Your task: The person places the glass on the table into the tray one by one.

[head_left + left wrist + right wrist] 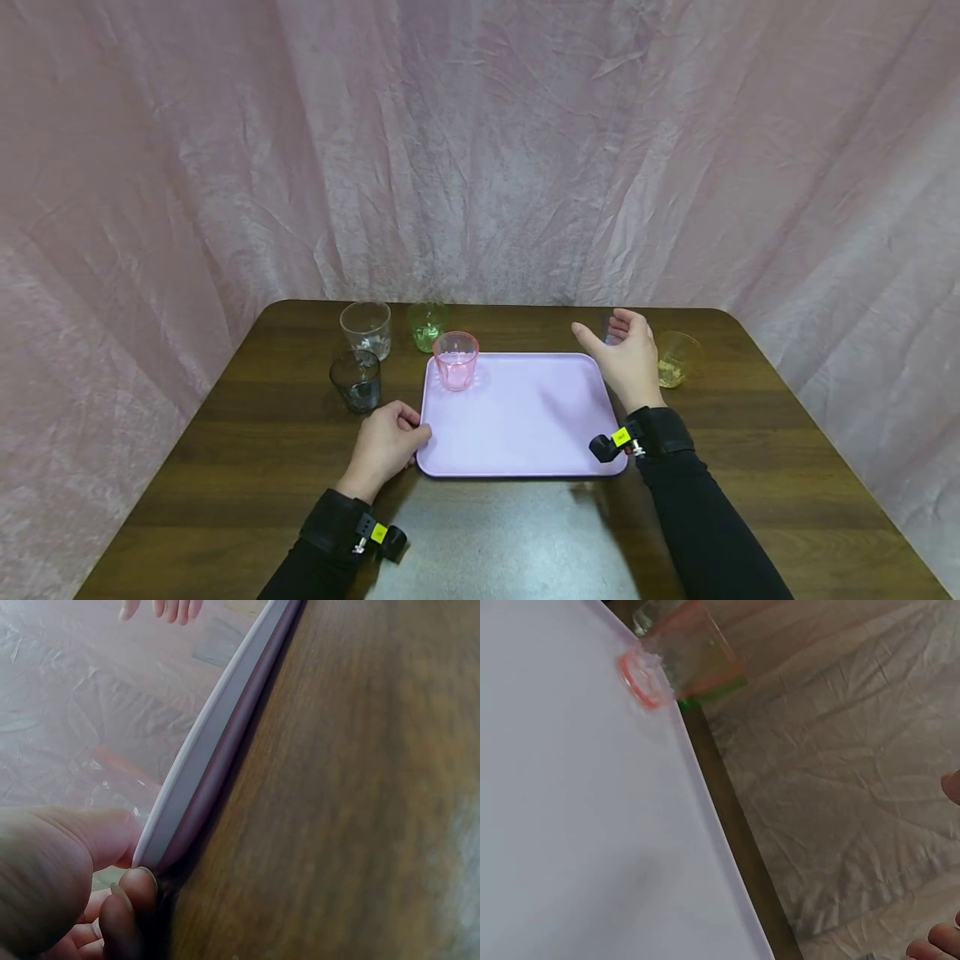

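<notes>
At the left edge of the pale purple tray (532, 425), my left hand (386, 437) pinches the rim, thumb over it and fingertips under it in the left wrist view. A pink glass (456, 362) stands on the tray's far left corner. My right hand (628, 358) is held past the tray's right side, thumb spread away from the loosely bent fingers (937, 941). Partly hidden behind those fingers is a pale bluish glass (608, 325). Just right of this hand stands a yellow glass (675, 360).
Left of the tray are a dark grey glass (357, 382) and a clear glass (367, 330). A green glass (427, 325) stands behind the tray's far left corner. Everything rests on a brown wooden table (225, 467), with a pinkish curtain (480, 167) behind it.
</notes>
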`<move>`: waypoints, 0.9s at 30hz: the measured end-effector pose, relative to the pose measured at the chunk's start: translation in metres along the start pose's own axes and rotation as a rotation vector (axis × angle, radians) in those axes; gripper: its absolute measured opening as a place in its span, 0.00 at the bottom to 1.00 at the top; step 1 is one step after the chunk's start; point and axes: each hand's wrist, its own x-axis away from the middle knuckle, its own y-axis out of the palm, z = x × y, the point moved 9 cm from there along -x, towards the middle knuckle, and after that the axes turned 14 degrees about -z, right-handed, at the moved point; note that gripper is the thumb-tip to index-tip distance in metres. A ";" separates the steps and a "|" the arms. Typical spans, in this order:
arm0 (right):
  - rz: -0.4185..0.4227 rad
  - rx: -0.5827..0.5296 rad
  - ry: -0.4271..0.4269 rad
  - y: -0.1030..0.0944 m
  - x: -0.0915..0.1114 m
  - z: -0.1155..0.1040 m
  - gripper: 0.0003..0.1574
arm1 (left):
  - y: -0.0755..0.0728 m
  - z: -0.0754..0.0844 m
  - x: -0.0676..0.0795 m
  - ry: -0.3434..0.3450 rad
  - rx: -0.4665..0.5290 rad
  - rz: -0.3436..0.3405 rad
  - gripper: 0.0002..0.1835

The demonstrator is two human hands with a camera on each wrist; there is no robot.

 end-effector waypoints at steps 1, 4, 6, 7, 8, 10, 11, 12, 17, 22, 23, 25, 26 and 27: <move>0.005 -0.002 0.000 -0.002 0.000 0.001 0.59 | 0.000 0.000 0.000 0.001 0.000 0.001 0.09; 0.020 -0.005 0.003 -0.009 0.001 0.006 0.59 | 0.000 0.000 0.000 -0.005 0.003 0.000 0.09; 0.027 -0.001 0.010 -0.014 0.002 0.009 0.59 | 0.000 0.000 0.000 -0.010 0.004 -0.003 0.09; 0.031 0.000 0.012 -0.016 0.002 0.010 0.59 | 0.001 -0.001 0.000 -0.014 0.005 -0.005 0.09; 0.037 0.000 0.014 -0.019 0.003 0.011 0.59 | 0.001 -0.001 0.000 -0.019 0.005 -0.006 0.09; 0.050 0.002 0.019 -0.025 0.004 0.013 0.59 | 0.001 -0.002 0.000 -0.027 0.006 -0.010 0.09; 0.059 0.007 0.019 -0.028 0.005 0.015 0.58 | 0.001 -0.002 0.000 -0.027 0.005 -0.010 0.09; 0.068 0.009 0.019 -0.031 0.005 0.016 0.58 | 0.001 -0.002 0.000 -0.031 0.006 -0.011 0.09; 0.108 0.015 0.031 -0.046 0.007 0.024 0.57 | 0.001 -0.003 -0.001 -0.031 0.005 -0.013 0.09; 0.123 0.004 0.056 -0.059 0.010 0.029 0.58 | 0.001 -0.003 -0.001 -0.033 0.006 -0.013 0.09; 0.127 0.003 0.059 -0.062 0.011 0.031 0.58 | 0.001 -0.003 -0.001 -0.033 0.006 -0.013 0.09; 0.137 0.004 0.065 -0.068 0.012 0.033 0.57 | 0.001 -0.002 -0.001 -0.031 0.006 -0.012 0.09; 0.143 0.005 0.068 -0.071 0.012 0.035 0.57 | 0.001 -0.002 -0.001 -0.031 0.007 -0.012 0.09; 0.150 0.004 0.070 -0.073 0.012 0.037 0.57 | 0.001 -0.001 0.000 -0.030 0.008 -0.010 0.09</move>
